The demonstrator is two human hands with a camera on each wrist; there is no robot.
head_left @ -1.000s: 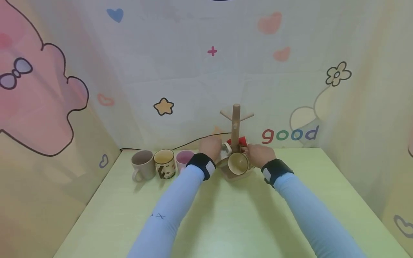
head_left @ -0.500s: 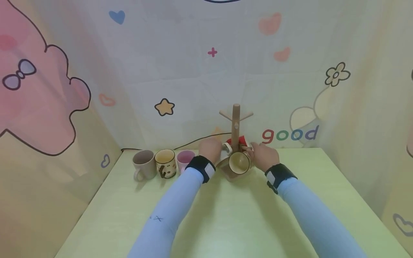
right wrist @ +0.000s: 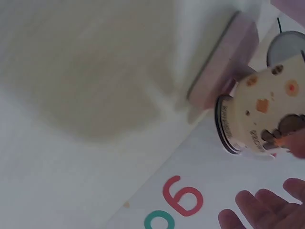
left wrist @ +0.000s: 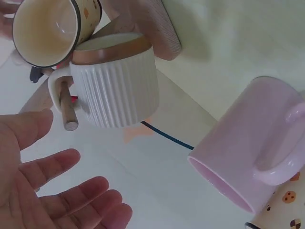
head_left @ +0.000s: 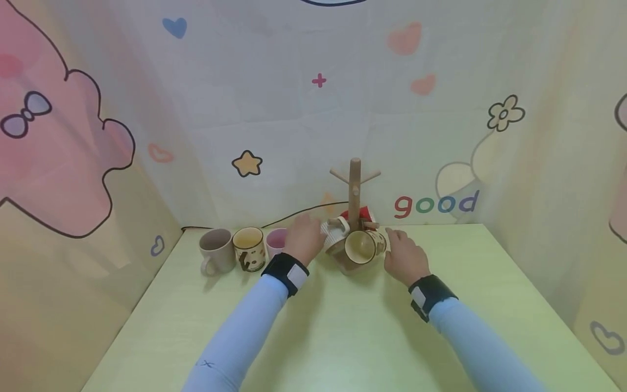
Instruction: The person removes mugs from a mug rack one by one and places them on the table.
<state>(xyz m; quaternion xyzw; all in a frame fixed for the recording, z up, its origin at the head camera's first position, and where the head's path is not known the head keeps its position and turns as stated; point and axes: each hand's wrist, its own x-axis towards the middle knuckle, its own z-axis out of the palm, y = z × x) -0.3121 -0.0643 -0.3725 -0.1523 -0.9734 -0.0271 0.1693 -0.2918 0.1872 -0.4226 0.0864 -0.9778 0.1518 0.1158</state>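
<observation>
A wooden mug tree point(head_left: 355, 185) stands at the back of the table. On its lower pegs hang a white ribbed mug point(left wrist: 116, 81) with a brown rim, a cream patterned mug point(head_left: 360, 247) with its mouth facing me, and a red mug point(head_left: 365, 214) partly hidden behind the post. My left hand point(head_left: 305, 239) is just left of the white mug, fingers loosely spread and apart from it in the left wrist view. To the right of the cream mug is my right hand point(head_left: 406, 258), its fingers point(right wrist: 267, 207) relaxed; its thumb overlaps that mug in the right wrist view.
Left of the tree, a grey-brown mug point(head_left: 217, 251), another cream patterned mug point(head_left: 251, 253) and a pink mug point(left wrist: 248, 138) stand in a row on the pale green table point(head_left: 352, 326). A printed curtain point(head_left: 294, 109) hangs close behind. Two upper pegs point(head_left: 370, 177) stick out bare.
My left hand has let go of the white mug and moved left, towards the pink mug. My right hand has drawn back to the right from the cream mug. Hanging mugs stay on the tree.
</observation>
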